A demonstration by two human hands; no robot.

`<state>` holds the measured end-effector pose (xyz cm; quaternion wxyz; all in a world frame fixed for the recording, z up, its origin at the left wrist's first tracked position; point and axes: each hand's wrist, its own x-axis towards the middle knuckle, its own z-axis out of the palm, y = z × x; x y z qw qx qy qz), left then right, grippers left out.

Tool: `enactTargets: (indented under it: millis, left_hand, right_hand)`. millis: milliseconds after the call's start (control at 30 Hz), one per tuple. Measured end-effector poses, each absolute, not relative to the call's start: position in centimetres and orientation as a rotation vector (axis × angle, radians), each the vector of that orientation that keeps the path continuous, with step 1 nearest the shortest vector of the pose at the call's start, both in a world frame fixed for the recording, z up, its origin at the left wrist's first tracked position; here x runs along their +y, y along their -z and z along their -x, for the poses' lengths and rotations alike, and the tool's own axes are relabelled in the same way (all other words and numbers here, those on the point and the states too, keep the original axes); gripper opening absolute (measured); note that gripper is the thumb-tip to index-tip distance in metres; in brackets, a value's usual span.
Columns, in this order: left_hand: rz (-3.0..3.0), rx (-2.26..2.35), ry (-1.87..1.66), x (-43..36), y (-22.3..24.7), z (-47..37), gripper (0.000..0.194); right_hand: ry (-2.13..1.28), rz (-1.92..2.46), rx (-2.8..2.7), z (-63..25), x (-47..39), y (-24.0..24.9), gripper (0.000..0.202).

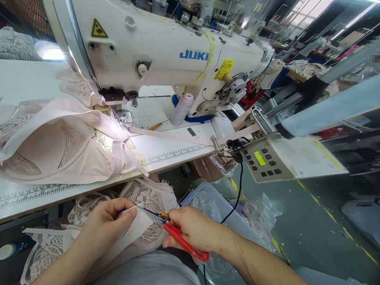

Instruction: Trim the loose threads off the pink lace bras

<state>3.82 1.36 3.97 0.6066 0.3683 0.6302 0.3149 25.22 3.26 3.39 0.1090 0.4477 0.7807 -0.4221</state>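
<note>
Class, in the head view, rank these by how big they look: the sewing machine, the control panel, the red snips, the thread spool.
1. sewing machine
2. control panel
3. red snips, though nearness to the camera enlarges them
4. thread spool

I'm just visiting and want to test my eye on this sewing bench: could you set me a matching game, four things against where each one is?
Things:
1. red snips
2. white fabric piece
3. thread spool
4. control panel

Places:
A. standing on the table under the sewing machine arm
B. in the right hand
C. fixed at the right end of the table
D. pinched in the left hand

Pairs: 1-B, 2-D, 3-A, 4-C
</note>
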Motion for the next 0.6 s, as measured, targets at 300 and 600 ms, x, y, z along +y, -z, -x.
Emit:
enactTargets:
  millis: [300, 600]
  left_hand:
    - [-1.008, 1.451, -0.774, 0.5, -3.8, -1.4, 0.018]
    - [-0.962, 1.381, -0.906, -0.1, -2.8, -0.5, 0.012]
  right_hand:
    - [1.48, -1.536, 2.547, -25.1, 3.2, -2.6, 0.053]
    - [1.979, -1.756, 2.517, -21.4, 1.8, -1.3, 0.061]
